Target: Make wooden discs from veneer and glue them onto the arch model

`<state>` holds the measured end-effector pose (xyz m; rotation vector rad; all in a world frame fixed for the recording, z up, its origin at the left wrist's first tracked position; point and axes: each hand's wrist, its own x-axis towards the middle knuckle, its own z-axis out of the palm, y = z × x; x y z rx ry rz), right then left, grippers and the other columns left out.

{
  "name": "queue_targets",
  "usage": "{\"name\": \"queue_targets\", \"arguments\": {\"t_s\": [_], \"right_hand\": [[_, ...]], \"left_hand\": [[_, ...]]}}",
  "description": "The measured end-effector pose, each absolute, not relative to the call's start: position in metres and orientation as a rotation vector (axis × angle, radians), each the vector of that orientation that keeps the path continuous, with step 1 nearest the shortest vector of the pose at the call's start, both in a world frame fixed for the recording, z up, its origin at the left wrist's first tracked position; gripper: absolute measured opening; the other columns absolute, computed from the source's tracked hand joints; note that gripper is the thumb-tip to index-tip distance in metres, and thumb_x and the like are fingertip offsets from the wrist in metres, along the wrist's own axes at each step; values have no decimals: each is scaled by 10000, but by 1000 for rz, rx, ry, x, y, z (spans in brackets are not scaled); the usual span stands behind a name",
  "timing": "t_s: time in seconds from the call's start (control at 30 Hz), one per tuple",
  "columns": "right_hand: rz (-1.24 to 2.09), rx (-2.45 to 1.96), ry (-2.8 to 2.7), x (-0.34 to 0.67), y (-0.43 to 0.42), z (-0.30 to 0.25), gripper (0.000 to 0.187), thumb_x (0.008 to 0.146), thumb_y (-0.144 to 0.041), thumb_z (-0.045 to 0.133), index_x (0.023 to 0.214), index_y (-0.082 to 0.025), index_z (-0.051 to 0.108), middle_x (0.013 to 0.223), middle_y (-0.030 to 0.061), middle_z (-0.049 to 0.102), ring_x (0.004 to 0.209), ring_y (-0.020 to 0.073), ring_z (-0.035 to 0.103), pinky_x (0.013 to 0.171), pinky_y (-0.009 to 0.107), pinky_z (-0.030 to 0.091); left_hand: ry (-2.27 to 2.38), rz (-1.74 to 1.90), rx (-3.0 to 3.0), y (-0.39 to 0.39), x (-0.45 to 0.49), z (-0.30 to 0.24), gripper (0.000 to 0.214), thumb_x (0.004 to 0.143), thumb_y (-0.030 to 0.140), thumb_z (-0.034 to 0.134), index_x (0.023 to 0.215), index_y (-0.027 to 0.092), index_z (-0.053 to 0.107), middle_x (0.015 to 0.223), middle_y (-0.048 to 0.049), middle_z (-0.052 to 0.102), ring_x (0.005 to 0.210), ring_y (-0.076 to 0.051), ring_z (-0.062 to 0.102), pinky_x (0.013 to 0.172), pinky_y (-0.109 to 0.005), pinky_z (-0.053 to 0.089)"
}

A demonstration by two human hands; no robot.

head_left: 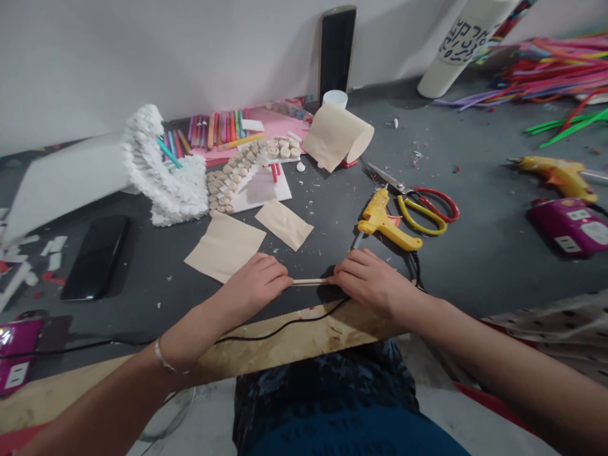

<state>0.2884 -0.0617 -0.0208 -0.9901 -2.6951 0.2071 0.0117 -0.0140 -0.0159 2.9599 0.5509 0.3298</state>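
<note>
On a grey table (484,266), from left to right: at the near left corner sits a purple socket block (18,358), and a black cord (280,330) runs from beside it along the front edge, below the work. A phone (97,258) lies flat further in. Behind it stands a fluffy white model (178,196), joined on its right by a curve of small tan paper rolls (237,168). A large tan sheet (225,247) lies flat in front, just beyond the left hand (256,283), which is bent and pinching the left end of a narrow paper strip (310,282). A small sheet (285,225) lies beyond the strip, apparently set near for easy reach. The strip stretches between both hands at the table's front, close to the body; whether it touches the table I cannot tell. The right hand (373,285) pinches its other end, probably so that it lies straight and even. Beyond are a roll of tan paper (335,136) and a phone leaning upright (338,54) against the wall, perhaps to face the person. A yellow glue gun (387,221) lies just beyond the right hand, seemingly handy there, with scissors (422,212) beside it. Farther right are pipe cleaners (555,73) and a second glue gun (558,176).
</note>
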Motion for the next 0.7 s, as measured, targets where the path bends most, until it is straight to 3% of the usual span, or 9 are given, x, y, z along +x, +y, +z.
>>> {"name": "queue_targets", "arguments": {"t_s": [0.3,0.7], "right_hand": [[120,-922,-2706,291,-66,-14,322,1005,-159,346,1058,-116,661,897,106,627,832,215,458,707,342,367],[47,-932,-2731,294,-70,-14,307,968,-131,395,1111,-115,667,912,117,645,844,224,498,716,344,410]], "left_hand": [[364,298,3142,-15,10,-8,184,945,104,462,1023,120,629,920,-98,686,835,-199,572,768,-359,441],[332,223,3207,-18,7,-6,226,933,82,445,1056,154,621,974,-91,690,864,-192,587,814,-359,450]]}}
